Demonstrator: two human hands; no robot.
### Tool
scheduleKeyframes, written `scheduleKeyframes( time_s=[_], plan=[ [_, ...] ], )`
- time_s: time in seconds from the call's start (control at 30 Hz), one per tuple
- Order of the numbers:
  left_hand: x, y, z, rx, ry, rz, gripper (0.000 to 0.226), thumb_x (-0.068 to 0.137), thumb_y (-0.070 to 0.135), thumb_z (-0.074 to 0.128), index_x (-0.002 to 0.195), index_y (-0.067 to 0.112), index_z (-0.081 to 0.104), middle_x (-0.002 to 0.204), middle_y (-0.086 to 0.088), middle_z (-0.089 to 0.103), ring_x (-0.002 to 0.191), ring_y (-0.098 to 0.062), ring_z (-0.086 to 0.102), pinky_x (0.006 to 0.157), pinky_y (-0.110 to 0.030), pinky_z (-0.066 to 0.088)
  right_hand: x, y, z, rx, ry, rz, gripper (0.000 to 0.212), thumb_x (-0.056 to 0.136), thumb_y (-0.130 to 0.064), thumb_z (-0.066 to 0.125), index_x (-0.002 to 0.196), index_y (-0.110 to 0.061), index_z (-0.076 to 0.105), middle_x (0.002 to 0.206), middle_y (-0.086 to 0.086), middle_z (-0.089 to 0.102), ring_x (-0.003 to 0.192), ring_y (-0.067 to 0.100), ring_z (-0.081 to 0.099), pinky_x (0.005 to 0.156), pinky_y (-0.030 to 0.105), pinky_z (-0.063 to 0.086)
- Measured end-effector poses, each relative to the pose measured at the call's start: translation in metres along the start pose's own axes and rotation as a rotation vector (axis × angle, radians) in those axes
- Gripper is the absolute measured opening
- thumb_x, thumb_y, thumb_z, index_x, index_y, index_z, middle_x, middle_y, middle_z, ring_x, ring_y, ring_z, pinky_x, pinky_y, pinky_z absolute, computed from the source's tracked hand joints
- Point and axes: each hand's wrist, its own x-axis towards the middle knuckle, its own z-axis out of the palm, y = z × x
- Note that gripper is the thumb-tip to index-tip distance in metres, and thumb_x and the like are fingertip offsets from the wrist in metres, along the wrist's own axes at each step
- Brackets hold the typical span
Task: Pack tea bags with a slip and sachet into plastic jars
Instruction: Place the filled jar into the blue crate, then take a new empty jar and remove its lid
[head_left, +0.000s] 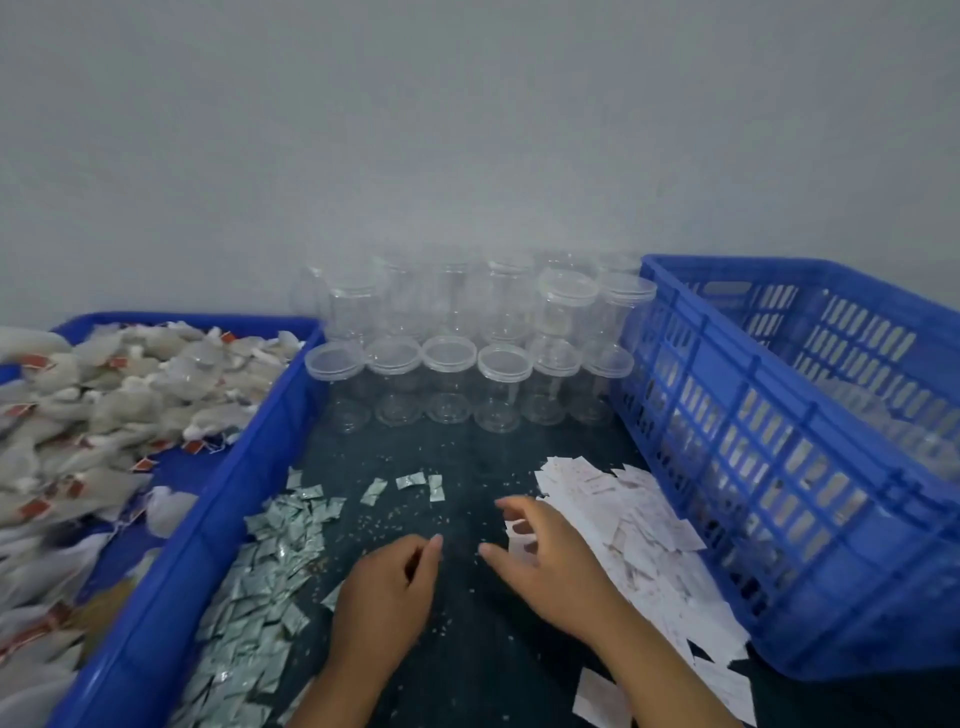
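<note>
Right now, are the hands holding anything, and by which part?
The left hand is empty. The right hand is at the paper slips; whether it pinches one cannot be told.

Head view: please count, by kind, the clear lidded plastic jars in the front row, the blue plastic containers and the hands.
Clear lidded plastic jars, front row: 6
Blue plastic containers: 2, the solid tray and the slotted crate
Hands: 2, the left hand and the right hand
Total: 10
</note>
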Motion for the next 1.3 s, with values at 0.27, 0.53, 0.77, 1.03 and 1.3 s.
scheduleKeyframes(
  time_s=[0.27, 0.53, 0.77, 1.03, 1.3],
  plan=[
    [0.006, -0.008, 0.002, -0.065, -0.025, -0.018, 0.049, 0.099, 0.061, 0.053, 0.068, 0.023, 0.055, 0.068, 0.009, 0.061, 0.063, -0.012, 0.059, 0.054, -0.028, 0.042, 0.141, -0.025, -0.03, -0.318, 0.186, -0.01, 0.081, 0.098, -0.05, 0.073, 0.162, -0.019, 0.035, 0.167, 0.008, 0.032, 0.151, 0.032, 0.04, 0.121, 0.044, 0.038],
    [0.008, -0.014, 0.003, -0.045, -0.021, -0.01, 0.043, 0.093, 0.071, 0.052, 0.077, 0.031, 0.056, 0.069, 0.015, 0.063, 0.065, -0.007, 0.06, 0.054, -0.019, 0.041, 0.195, -0.025, -0.02, -0.697, 0.322, -0.137, 0.052, 0.1, -0.053, 0.068, 0.131, -0.013, 0.059, 0.167, 0.021, 0.038, 0.163, 0.044, 0.015, 0.129, 0.057, 0.021],
    [0.008, -0.014, 0.003, -0.045, -0.021, 0.008, 0.037, 0.091, 0.073, 0.052, 0.079, 0.039, 0.056, 0.068, 0.02, 0.064, 0.067, -0.003, 0.061, 0.05, -0.018, 0.037, 0.186, -0.019, -0.024, -0.222, 0.372, -0.098, 0.052, 0.089, -0.036, 0.088, 0.129, -0.015, 0.064, 0.15, 0.01, 0.043, 0.135, 0.033, 0.053, 0.111, 0.038, 0.046],
    [0.01, -0.011, 0.001, -0.15, 0.026, -0.004, 0.065, 0.091, 0.082, 0.033, 0.074, 0.026, 0.06, 0.065, 0.008, 0.063, 0.059, -0.01, 0.059, 0.056, -0.033, 0.045, 0.093, -0.05, -0.021, 0.091, 0.299, -0.132, 0.106, 0.08, -0.038, 0.093, 0.16, -0.05, 0.024, 0.148, -0.018, 0.048, 0.128, 0.0, 0.051, 0.108, 0.021, 0.042],
    [0.006, -0.012, -0.001, -0.279, 0.031, -0.061, 0.066, 0.096, 0.079, 0.022, 0.079, 0.034, 0.066, 0.069, 0.012, 0.069, 0.064, -0.007, 0.064, 0.062, -0.035, 0.051, -0.041, -0.03, 0.035, 0.333, 0.15, -0.167, 0.132, 0.065, -0.049, 0.095, 0.164, -0.052, 0.008, 0.154, -0.026, 0.048, 0.145, -0.002, 0.047, 0.113, 0.011, 0.038]
  ],
)
